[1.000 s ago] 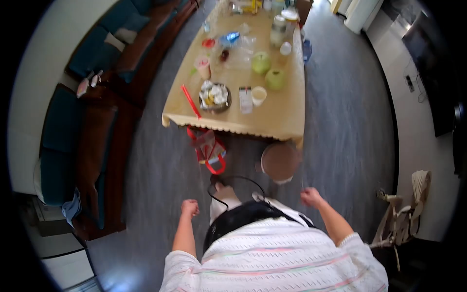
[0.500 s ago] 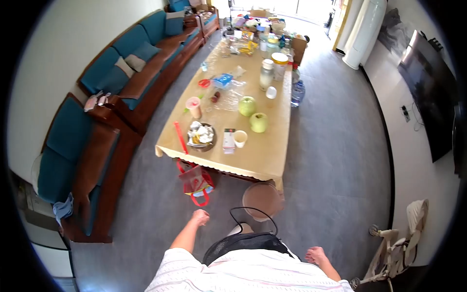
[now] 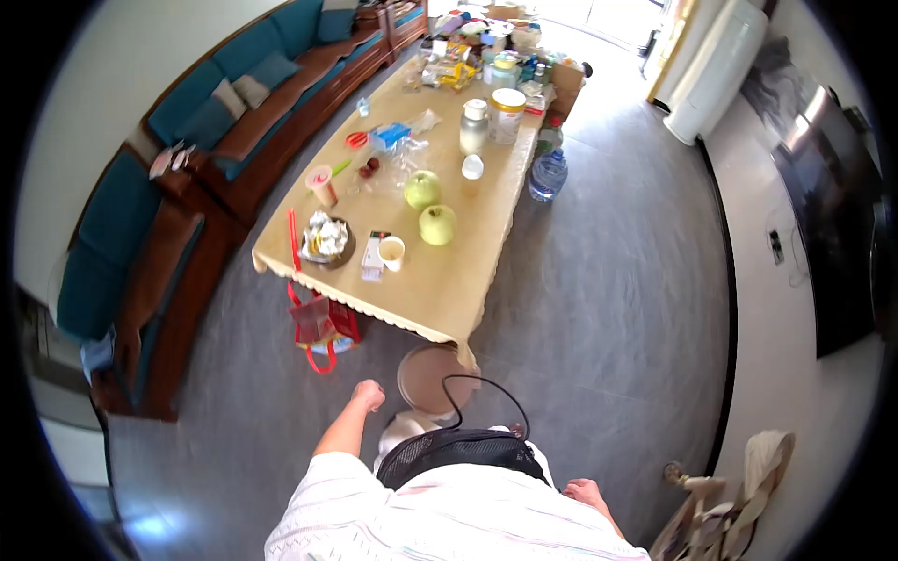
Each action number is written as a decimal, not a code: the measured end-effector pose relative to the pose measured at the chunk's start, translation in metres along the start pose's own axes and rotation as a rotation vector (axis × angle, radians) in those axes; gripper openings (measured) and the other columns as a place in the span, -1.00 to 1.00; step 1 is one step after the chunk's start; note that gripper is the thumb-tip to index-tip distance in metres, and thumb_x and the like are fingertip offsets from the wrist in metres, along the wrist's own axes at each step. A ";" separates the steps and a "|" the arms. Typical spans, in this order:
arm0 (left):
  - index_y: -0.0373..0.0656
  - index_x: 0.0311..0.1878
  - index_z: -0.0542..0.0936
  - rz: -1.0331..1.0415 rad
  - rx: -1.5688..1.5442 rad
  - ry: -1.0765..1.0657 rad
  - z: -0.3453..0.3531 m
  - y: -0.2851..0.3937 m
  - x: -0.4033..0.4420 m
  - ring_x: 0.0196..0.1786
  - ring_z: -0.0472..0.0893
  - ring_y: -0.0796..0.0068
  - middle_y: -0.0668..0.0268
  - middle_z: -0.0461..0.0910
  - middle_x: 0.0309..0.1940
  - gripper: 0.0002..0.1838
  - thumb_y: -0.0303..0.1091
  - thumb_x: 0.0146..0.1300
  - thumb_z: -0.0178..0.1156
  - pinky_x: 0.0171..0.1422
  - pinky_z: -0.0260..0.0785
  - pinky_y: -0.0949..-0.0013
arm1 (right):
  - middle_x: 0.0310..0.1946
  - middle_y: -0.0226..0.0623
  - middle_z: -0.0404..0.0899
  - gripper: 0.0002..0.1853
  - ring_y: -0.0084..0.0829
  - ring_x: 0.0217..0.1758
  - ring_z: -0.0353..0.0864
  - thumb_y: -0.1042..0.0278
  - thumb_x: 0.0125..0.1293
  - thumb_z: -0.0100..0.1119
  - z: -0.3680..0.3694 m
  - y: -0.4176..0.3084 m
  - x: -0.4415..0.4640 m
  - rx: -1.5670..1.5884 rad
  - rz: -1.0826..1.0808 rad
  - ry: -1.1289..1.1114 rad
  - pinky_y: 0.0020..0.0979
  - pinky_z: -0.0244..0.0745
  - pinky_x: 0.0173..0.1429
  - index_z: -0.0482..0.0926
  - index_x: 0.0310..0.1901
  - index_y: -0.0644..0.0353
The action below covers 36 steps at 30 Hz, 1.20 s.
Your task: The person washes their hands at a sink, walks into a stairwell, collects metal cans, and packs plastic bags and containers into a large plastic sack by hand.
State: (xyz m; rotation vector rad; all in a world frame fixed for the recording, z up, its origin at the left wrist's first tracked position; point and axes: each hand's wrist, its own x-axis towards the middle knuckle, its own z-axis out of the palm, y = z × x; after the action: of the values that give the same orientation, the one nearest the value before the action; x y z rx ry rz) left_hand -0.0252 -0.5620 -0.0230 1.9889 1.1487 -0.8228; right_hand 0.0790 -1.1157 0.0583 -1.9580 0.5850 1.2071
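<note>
The left hand (image 3: pixel 369 395) was up over the gray floor (image 3: pixel 599 290), with its fingers folded in like a loose fist and nothing in it. The right hand (image 3: pixel 584 493) was low by the other side of the white shirt (image 3: pixel 468 514), and it was too small to tell if its fingers were shut. Close to the left hand was a round brown thing (image 3: pixel 428 379) on the floor, under the near corner of the tabletop (image 3: pixel 412 294). A red bag (image 3: pixel 323 325) sat by the near end of the tabletop, a bit to the left of the round brown thing. A black mesh bag (image 3: pixel 460 455) was at the person's waist, and a black cord (image 3: pixel 514 396) made a big loop in front of it. On the near part of the tabletop were a red stick (image 3: pixel 294 239), a bowl (image 3: pixel 342 251) full of crumpled white bits, a small box (image 3: pixel 374 256) and a paper cup (image 3: pixel 391 253) right beside it. Two green fruits (image 3: pixel 436 225) sat behind the cup.
</note>
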 end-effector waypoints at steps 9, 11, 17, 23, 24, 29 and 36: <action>-0.05 -0.34 0.61 0.143 -0.060 -0.064 0.088 0.140 -0.056 -0.34 0.58 0.32 0.21 0.57 -0.46 -0.71 -0.45 -0.18 -0.01 -0.18 0.40 0.37 | -0.48 -0.20 0.49 -0.69 -0.37 -0.56 0.56 0.49 0.05 -0.08 -0.200 -0.011 0.035 0.085 0.054 0.201 -0.43 0.40 -0.65 0.38 -0.10 0.31; -0.04 -0.32 0.61 0.163 -0.131 -0.014 0.092 0.154 -0.056 -0.28 0.57 0.32 0.20 0.57 -0.39 -0.71 -0.43 -0.16 0.00 -0.13 0.39 0.37 | -0.48 -0.19 0.48 -0.68 -0.37 -0.55 0.55 0.49 0.05 -0.08 -0.209 -0.026 0.049 0.065 0.050 0.150 -0.46 0.39 -0.66 0.38 -0.10 0.33; -0.03 -0.32 0.60 0.023 -0.068 0.015 0.070 0.166 -0.045 -0.22 0.55 0.28 0.18 0.56 -0.34 -0.72 -0.40 -0.17 0.03 -0.10 0.38 0.34 | -0.45 -0.25 0.51 -0.71 -0.45 -0.53 0.55 0.44 0.05 -0.01 -0.183 -0.098 0.089 -0.114 -0.101 -0.077 -0.52 0.37 -0.62 0.42 -0.15 0.31; -0.12 -0.55 0.58 0.060 0.346 0.015 0.088 0.157 0.054 -0.59 0.56 0.41 0.22 0.54 -0.66 -0.85 -0.43 -0.19 0.01 -0.46 0.44 0.41 | -0.42 -0.27 0.53 -0.69 -0.47 -0.47 0.56 0.37 0.06 0.01 -0.205 -0.167 0.112 -0.028 -0.148 -0.020 -0.50 0.39 -0.54 0.42 -0.14 0.30; -0.14 -0.51 0.60 -0.039 0.272 -0.071 0.078 0.183 0.057 -0.51 0.58 0.35 0.17 0.55 -0.58 -0.84 -0.43 -0.17 0.03 -0.40 0.43 0.36 | -0.42 -0.27 0.53 -0.70 -0.47 -0.47 0.56 0.36 0.06 0.02 -0.214 -0.171 0.114 -0.014 -0.142 -0.015 -0.50 0.39 -0.54 0.44 -0.16 0.29; -0.14 -0.24 0.57 -0.002 -0.091 0.000 0.004 0.302 0.038 -0.52 0.58 0.38 0.17 0.57 -0.49 -0.70 -0.39 -0.14 0.09 -0.43 0.43 0.44 | -0.41 -0.27 0.54 -0.71 -0.43 -0.44 0.58 0.40 0.05 0.02 -0.231 -0.184 0.133 0.064 -0.046 0.031 -0.48 0.42 -0.53 0.44 -0.15 0.27; -0.21 -0.24 0.56 0.020 -0.327 0.009 0.028 0.321 0.063 -0.61 0.54 0.50 0.26 0.56 -0.57 -0.71 -0.41 -0.13 0.10 -0.53 0.40 0.48 | -0.47 -0.29 0.54 -0.74 -0.46 -0.50 0.58 0.41 0.02 0.03 -0.251 -0.215 0.142 -0.092 -0.024 -0.047 -0.50 0.38 -0.59 0.47 -0.20 0.27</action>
State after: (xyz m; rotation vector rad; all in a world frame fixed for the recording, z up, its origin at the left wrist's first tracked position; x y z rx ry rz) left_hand 0.2823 -0.6756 -0.0093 1.7314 1.1834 -0.5736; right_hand 0.4323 -1.1807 0.0771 -2.0012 0.4887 1.2814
